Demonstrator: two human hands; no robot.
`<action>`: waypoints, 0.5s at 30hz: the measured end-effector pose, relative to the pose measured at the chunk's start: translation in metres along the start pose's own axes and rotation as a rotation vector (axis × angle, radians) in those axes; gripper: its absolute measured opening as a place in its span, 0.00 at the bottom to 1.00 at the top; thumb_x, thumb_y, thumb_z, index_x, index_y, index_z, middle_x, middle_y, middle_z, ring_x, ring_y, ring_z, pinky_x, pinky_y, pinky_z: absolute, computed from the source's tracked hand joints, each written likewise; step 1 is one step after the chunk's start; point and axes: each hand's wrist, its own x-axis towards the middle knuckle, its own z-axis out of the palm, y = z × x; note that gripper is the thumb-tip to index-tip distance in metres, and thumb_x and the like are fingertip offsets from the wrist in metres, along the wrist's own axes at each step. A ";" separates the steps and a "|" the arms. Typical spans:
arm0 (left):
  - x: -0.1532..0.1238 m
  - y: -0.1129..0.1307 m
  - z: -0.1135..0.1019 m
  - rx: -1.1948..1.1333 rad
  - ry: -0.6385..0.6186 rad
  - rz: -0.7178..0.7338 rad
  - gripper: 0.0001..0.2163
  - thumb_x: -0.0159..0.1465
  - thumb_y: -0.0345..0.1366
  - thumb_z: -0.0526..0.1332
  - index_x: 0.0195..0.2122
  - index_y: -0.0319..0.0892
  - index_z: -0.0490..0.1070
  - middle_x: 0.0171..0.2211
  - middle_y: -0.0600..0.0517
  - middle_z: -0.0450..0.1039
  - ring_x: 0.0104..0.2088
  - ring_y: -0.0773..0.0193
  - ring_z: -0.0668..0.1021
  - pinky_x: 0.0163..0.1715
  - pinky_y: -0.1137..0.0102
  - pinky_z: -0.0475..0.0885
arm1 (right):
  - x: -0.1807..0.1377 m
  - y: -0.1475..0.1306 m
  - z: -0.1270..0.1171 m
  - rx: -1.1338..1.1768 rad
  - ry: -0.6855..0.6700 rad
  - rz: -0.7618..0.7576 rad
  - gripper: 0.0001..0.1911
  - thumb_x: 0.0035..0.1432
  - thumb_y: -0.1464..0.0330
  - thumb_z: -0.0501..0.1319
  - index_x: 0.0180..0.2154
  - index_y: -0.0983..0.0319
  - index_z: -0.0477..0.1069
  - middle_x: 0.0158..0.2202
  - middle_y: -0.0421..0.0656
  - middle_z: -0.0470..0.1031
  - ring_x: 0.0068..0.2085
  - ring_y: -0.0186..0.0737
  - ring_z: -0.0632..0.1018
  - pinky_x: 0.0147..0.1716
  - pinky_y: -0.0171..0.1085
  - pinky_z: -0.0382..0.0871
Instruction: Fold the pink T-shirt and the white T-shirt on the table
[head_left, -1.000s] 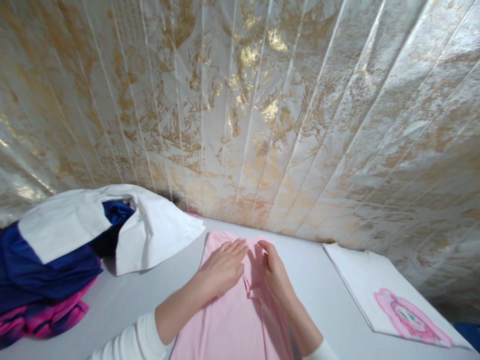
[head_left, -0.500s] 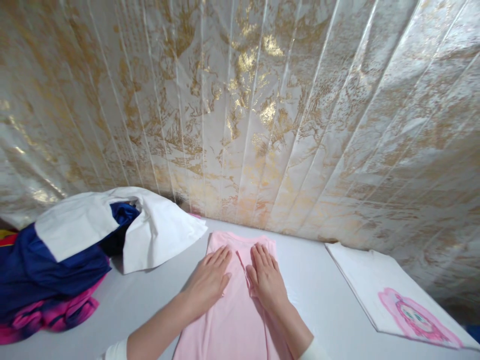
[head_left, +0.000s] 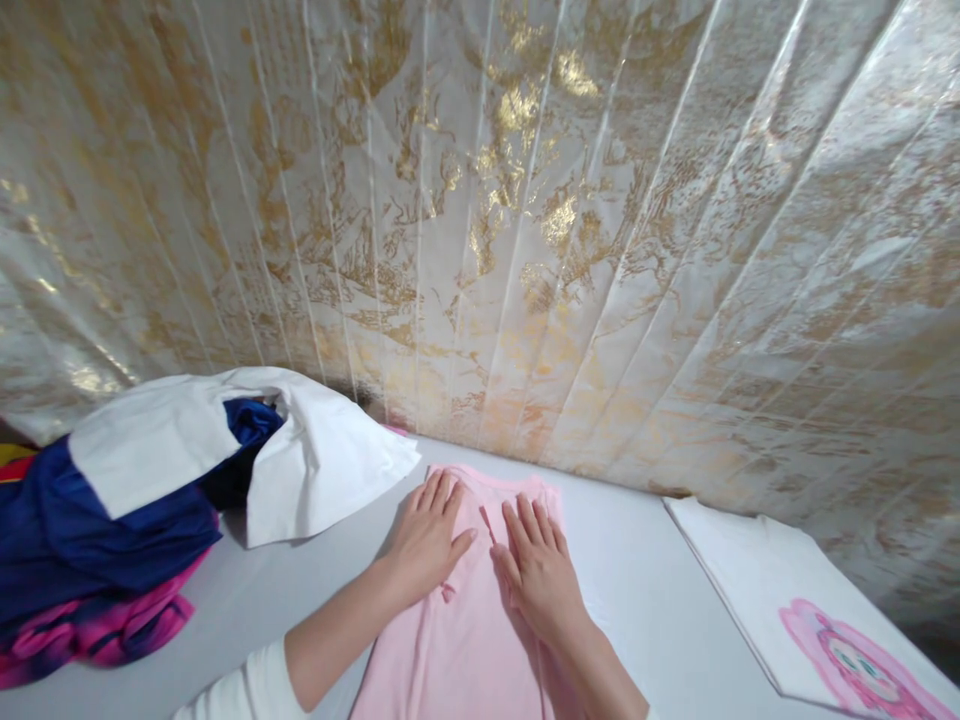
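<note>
A pink garment (head_left: 469, 650) lies lengthwise on the white table, its neckline at the far end and its lower part running out of view at the bottom. My left hand (head_left: 427, 535) rests flat on its upper left side, with the thumb pointing inward. On the upper right side lies my right hand (head_left: 536, 565), palm down with fingers stretched out. Between the two hands a narrow dark pink strip or fold shows on the fabric. Neither hand grips anything.
To the left is a heap of clothes: a white garment (head_left: 315, 470) over a dark blue one (head_left: 112, 545) and a pink patterned one (head_left: 135, 630). A folded white shirt (head_left: 757, 570) with a pink cartoon print lies right. Behind the table (head_left: 637, 600) rises a gold-patterned wall covering (head_left: 480, 220).
Both hands stay flat on the pink garment; the left thumb has spread outward from its fingers. The view has shifted slightly, so the white shirt sits a little farther right and lower.
</note>
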 end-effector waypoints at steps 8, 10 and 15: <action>0.007 -0.003 -0.007 -0.026 -0.013 -0.023 0.29 0.64 0.51 0.57 0.62 0.38 0.62 0.65 0.37 0.53 0.66 0.43 0.55 0.60 0.53 0.55 | 0.005 0.001 -0.004 -0.006 -0.029 0.029 0.28 0.65 0.57 0.51 0.62 0.63 0.61 0.66 0.51 0.55 0.66 0.54 0.57 0.61 0.54 0.55; 0.010 -0.004 -0.009 -0.018 -0.011 -0.013 0.28 0.66 0.50 0.56 0.61 0.38 0.63 0.65 0.37 0.53 0.65 0.45 0.56 0.60 0.53 0.55 | 0.010 0.008 -0.006 0.013 -0.032 0.056 0.28 0.67 0.58 0.49 0.62 0.67 0.60 0.66 0.53 0.56 0.66 0.50 0.58 0.61 0.51 0.57; 0.018 -0.006 -0.004 -0.033 -0.022 0.024 0.26 0.68 0.44 0.53 0.64 0.35 0.58 0.66 0.41 0.52 0.66 0.49 0.56 0.62 0.56 0.53 | 0.023 0.028 -0.005 -0.009 -0.023 0.129 0.31 0.67 0.57 0.47 0.63 0.71 0.57 0.67 0.55 0.52 0.67 0.51 0.55 0.62 0.51 0.54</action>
